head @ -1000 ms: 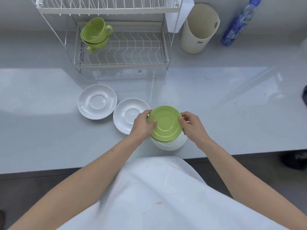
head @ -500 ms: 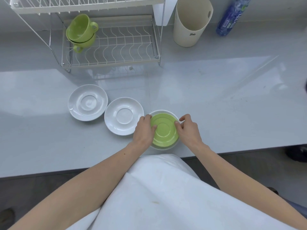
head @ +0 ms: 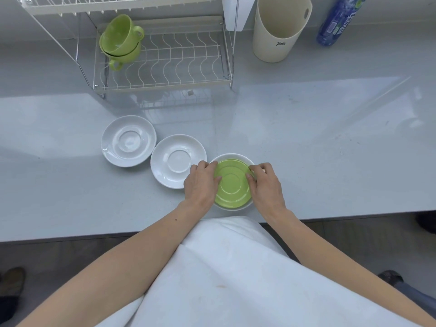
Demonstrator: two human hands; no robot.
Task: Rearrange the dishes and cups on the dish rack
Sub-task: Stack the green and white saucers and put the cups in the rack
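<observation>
A green saucer [head: 232, 185] lies inside a white saucer [head: 232, 157] near the counter's front edge. My left hand [head: 201, 182] grips the green saucer's left rim and my right hand [head: 265, 185] grips its right rim. Two more white saucers lie to the left, one [head: 177, 160] touching my left hand and one [head: 128, 140] farther left. Two green cups [head: 121, 41] are stacked at the left end of the wire dish rack's lower shelf [head: 165, 64].
A cream plastic container [head: 280, 29] stands right of the rack, and a blue water bottle [head: 339, 20] lies farther right. The rack's upper shelf [head: 113, 3] overhangs the lower one. The grey counter [head: 330, 138] ends at a front edge near my body.
The green saucer was lifted above the white saucer one second ago; it has come down and now rests inside it, both hands still on its rims.
</observation>
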